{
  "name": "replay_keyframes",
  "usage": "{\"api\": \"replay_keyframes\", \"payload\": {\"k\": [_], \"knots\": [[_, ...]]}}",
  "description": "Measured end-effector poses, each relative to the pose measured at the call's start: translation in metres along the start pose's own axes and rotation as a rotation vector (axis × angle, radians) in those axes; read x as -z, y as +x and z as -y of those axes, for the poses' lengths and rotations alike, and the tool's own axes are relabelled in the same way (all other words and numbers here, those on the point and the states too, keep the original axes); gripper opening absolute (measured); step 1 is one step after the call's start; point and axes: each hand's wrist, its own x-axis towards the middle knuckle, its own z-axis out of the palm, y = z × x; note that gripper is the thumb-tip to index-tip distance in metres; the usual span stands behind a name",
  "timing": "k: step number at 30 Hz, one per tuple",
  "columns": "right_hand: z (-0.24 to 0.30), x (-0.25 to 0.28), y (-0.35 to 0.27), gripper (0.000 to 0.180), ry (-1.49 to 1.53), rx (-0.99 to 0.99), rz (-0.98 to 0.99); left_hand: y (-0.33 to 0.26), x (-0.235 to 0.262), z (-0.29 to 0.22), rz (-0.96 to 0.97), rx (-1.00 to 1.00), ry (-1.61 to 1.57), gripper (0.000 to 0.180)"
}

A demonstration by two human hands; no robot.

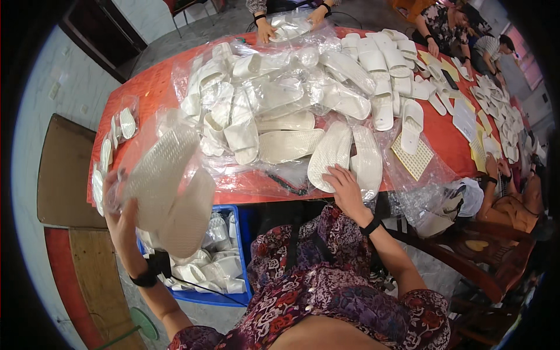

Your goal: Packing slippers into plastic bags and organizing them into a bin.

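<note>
My left hand (123,219) is raised at the left, closed round a pair of white slippers (166,169) in a clear plastic bag. The textured soles face me, above a blue crate. At the near table edge, my right hand (345,185) has its fingers curled over the heel of a white slipper (328,149); its thumb is hidden. A second white slipper (366,160) lies right beside that one. A large heap of bagged white slippers (274,96) covers the middle of the table.
The blue crate (244,256) below the red-covered table (149,87) holds bagged slippers. Loose slippers (382,64) and a yellow dotted sheet (412,154) lie to the right. Across the table, another person's hands (266,29) touch a bagged pair. More people sit at the right, near a wooden chair (461,256).
</note>
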Motion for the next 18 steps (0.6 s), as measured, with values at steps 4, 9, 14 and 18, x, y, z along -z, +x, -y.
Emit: {"api": "replay_keyframes", "payload": {"k": [4,9,14,18], "knots": [[0.008,0.014,0.007,0.045,0.098,0.038,-0.070,0.015,-0.001,-0.004,0.036,-0.067,0.025,0.044],[0.021,0.066,0.023,0.044,0.269,-0.072,-0.281,0.032,-0.014,-0.004,0.187,-0.046,0.497,0.031],[0.011,0.102,0.058,0.030,0.792,-0.357,-0.463,0.088,-0.081,0.067,0.217,0.077,0.877,0.018],[-0.026,0.090,0.099,0.030,1.150,-0.454,-0.305,0.127,-0.150,0.134,0.146,0.343,0.712,0.019]]}}
